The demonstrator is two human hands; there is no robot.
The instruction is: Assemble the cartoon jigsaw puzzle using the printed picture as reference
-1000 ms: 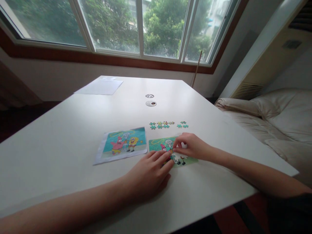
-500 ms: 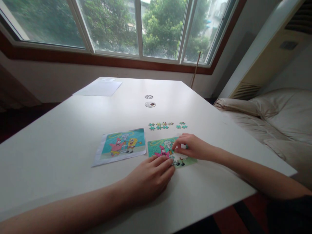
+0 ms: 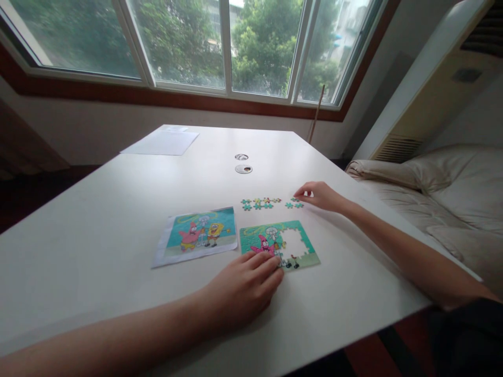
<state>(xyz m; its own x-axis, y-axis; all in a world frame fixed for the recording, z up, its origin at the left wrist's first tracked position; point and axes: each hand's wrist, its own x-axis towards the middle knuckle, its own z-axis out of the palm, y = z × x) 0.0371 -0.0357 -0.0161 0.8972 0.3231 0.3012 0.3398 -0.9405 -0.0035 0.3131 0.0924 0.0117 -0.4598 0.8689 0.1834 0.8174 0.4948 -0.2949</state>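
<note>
A cartoon jigsaw puzzle [image 3: 251, 235] lies partly assembled, with a white gap at its right side. My left hand [image 3: 251, 283] rests flat over its lower edge, fingers stretched out and covering part of the pink starfish figure. Beyond the puzzle, my right hand [image 3: 316, 196] has its thumb and forefinger pinched at a loose puzzle piece [image 3: 295, 199] in the small right-hand group. Several other loose pieces [image 3: 257, 206] lie in two rows left of that group. A printed reference picture [image 3: 200, 235] of the same cartoon scene sits left of the puzzle.
The white table [image 3: 118, 220] carries two round inset covers [image 3: 243, 169] farther back. White paper sheets [image 3: 161, 142] lie at its far left corner. A beige sofa [image 3: 432, 193] stands to the right, and windows [image 3: 181, 47] line the far wall.
My right hand has moved from the puzzle's right part away to the loose pieces behind it, uncovering the gap. My left hand stays on the puzzle's lower edge.
</note>
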